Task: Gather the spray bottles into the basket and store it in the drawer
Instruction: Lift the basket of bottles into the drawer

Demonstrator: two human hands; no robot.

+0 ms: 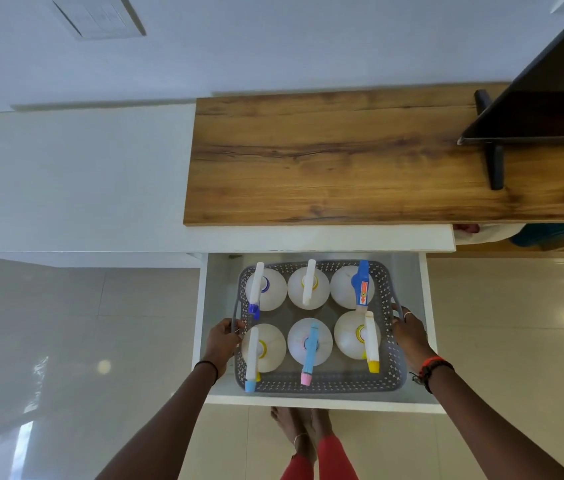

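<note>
My left hand (pixel 221 341) is curled around the handle at the basket's (pixel 322 385) 9 o'clock side, and my right hand (pixel 408 332) grips the handle at 3 o'clock, fingers hooked over it. Both hands are closed on the basket and nothing else.

The basket sits inside the open drawer (pixel 322 403), low in it, though I cannot tell whether it rests on the floor of the drawer or hangs just above. Six bottles (pixel 308 341) stand upright in it, three toward 12 o'clock and three toward 6.

I judge the gathering done; what remains is letting go and closing the drawer. My worries: my knuckles sit close to the drawer walls at both sides, so pulling my hands out carelessly could scrape them or jolt the basket and tip a bottle. The spray heads stand tall, and if any rises above the drawer's rim it could catch the white top (pixel 308 242) at 12 o'clock when the drawer slides in.
</note>
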